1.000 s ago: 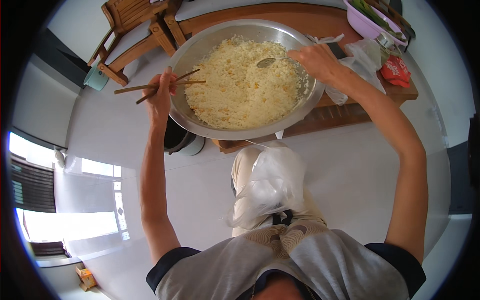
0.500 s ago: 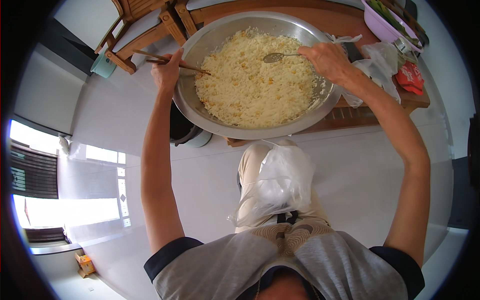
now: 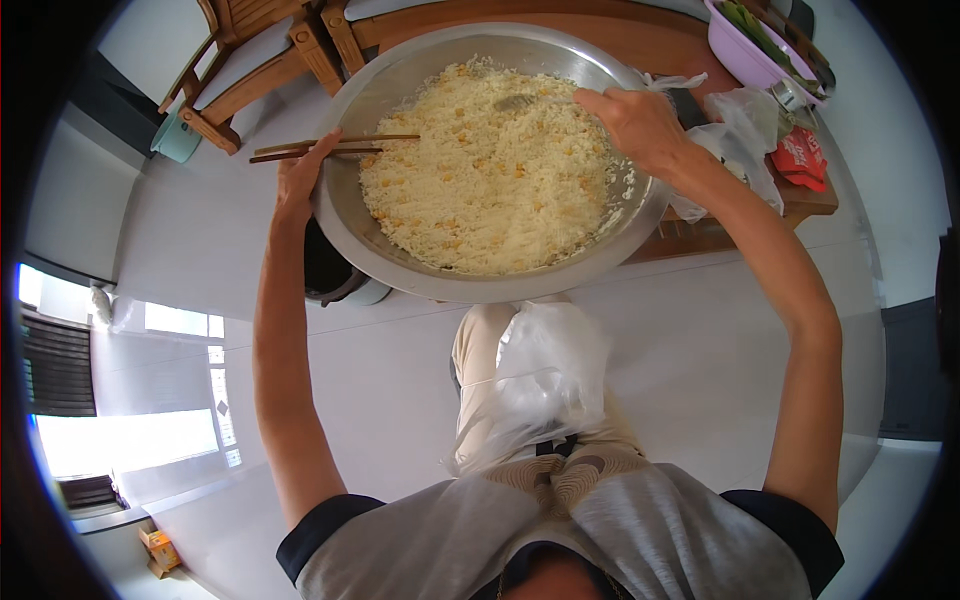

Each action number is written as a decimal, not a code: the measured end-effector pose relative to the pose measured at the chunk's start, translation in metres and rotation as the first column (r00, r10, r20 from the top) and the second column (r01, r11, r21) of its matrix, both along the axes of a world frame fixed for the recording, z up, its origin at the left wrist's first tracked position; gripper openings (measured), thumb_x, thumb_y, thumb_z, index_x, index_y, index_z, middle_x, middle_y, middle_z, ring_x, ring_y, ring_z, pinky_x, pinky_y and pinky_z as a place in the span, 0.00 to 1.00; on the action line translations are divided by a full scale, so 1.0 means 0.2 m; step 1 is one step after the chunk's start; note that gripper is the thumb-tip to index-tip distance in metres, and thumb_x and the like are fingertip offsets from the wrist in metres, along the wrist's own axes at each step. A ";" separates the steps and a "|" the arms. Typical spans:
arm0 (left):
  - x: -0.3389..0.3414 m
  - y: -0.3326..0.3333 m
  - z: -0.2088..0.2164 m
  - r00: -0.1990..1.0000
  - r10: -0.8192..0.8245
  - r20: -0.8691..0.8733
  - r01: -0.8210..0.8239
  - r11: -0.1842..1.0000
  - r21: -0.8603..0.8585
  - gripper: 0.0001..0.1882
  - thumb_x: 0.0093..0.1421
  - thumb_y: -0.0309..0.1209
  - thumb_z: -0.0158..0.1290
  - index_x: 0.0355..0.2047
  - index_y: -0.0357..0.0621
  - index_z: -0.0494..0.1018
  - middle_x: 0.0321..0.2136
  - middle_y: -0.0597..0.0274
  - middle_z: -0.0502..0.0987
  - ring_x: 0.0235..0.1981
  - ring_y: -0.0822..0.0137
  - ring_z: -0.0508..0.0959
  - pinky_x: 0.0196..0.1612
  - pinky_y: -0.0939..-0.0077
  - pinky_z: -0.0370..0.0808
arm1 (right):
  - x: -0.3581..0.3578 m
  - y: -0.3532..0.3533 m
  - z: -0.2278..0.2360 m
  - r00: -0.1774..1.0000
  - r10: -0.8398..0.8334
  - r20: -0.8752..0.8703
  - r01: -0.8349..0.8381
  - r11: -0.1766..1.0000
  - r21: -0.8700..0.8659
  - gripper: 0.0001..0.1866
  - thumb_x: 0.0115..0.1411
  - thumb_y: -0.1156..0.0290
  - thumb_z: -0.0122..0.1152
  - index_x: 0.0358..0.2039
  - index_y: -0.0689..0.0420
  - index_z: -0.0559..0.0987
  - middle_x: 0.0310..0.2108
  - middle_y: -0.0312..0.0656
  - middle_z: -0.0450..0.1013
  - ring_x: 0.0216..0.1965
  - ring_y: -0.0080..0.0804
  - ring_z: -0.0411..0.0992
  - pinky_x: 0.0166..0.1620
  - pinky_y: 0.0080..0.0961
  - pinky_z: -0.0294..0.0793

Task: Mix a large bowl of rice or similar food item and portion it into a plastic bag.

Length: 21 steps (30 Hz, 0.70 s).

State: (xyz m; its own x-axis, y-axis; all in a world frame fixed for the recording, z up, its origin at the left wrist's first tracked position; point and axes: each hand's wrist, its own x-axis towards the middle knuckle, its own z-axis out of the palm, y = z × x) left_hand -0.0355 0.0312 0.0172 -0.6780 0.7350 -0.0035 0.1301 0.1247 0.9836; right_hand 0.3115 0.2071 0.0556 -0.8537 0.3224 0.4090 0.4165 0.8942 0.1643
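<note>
- Head view, upper centre: a wide, round, silver metal basin (image 3: 470, 289) contains pale rice mixed with small yellow pieces (image 3: 490, 190).
- Upper left of centre: the left hand (image 3: 300, 180), at the basin's left rim, grips two long, brown, slender chopsticks (image 3: 385, 137); their tips extend over the basin.
- Upper right of centre: the right hand (image 3: 640, 125) is closed on the handle of a silver metal spoon (image 3: 515, 103); its blurred head is at the upper rice.
- Upper right: a lavender round tub (image 3: 740, 58) and a shiny red packet (image 3: 800, 158).

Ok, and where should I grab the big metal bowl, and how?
Probably best to take the metal bowl by its flared rim, from the left and right sides at once: it is wide and round, the rim juts outward, and the grains cover most of the inside.
</note>
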 end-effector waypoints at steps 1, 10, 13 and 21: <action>-0.01 -0.02 0.00 1.000 -0.003 0.009 0.003 1.000 0.001 0.23 0.44 0.40 0.60 0.34 0.34 0.72 0.30 0.56 0.74 0.29 0.68 0.74 0.33 0.76 0.71 | 0.02 -0.04 0.03 1.000 -0.003 0.009 0.003 1.000 0.001 0.15 0.49 0.79 0.49 0.39 0.54 0.72 0.17 0.45 0.68 0.21 0.39 0.69 0.24 0.32 0.68; 0.24 -0.44 -0.04 0.928 0.252 -0.273 -0.273 0.961 -0.040 0.44 0.44 0.55 0.55 0.53 0.36 0.55 0.48 0.45 0.65 0.48 0.56 0.66 0.47 0.62 0.65 | 0.43 -0.20 0.08 0.977 -0.046 -0.210 0.009 0.984 -0.175 0.14 0.50 0.79 0.49 0.38 0.53 0.73 0.19 0.47 0.70 0.22 0.43 0.70 0.25 0.33 0.69; 0.43 -0.67 -0.05 0.791 0.464 -0.398 -0.431 0.885 0.176 0.35 0.46 0.48 0.57 0.48 0.38 0.61 0.41 0.51 0.70 0.38 0.64 0.71 0.40 0.70 0.70 | 0.54 -0.23 -0.02 0.992 -0.123 -0.013 0.122 0.991 -0.054 0.17 0.49 0.79 0.50 0.41 0.52 0.72 0.20 0.44 0.69 0.22 0.42 0.70 0.25 0.32 0.70; 0.92 -1.07 -0.06 0.961 -0.242 -0.130 0.200 0.941 -0.271 0.39 0.41 0.49 0.61 0.48 0.38 0.64 0.35 0.56 0.73 0.35 0.66 0.73 0.33 0.72 0.72 | 0.56 -0.31 -0.08 0.991 -0.133 -0.030 0.132 0.991 -0.034 0.21 0.46 0.81 0.50 0.43 0.55 0.70 0.20 0.44 0.68 0.21 0.39 0.70 0.23 0.32 0.70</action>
